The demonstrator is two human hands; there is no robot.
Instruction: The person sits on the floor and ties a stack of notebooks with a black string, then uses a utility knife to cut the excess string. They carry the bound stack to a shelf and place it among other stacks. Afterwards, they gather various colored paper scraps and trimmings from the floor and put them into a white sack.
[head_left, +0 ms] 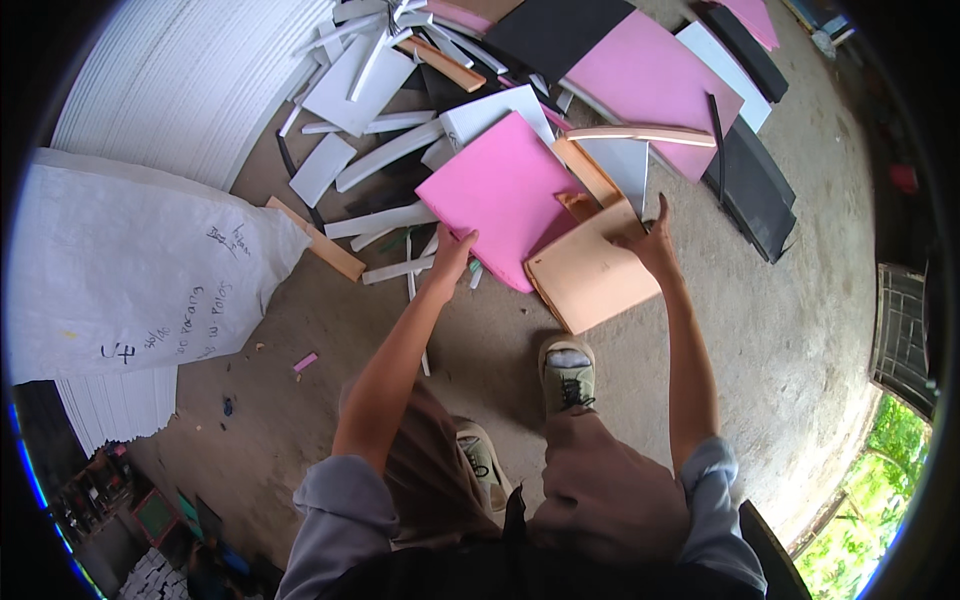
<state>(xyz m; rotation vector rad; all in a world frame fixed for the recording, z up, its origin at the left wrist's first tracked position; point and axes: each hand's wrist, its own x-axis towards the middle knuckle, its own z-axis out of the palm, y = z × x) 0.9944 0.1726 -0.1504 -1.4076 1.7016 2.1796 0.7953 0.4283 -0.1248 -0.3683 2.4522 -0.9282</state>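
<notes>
Workshop: foam offcuts (400, 150), concrete floor (800, 330)

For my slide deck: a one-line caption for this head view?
Left hand on pink foam sheet, right hand on tan sheet.

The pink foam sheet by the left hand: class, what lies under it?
Under the pink foam sheet: white strips and a white sheet poke out. The rest is covered.
</notes>
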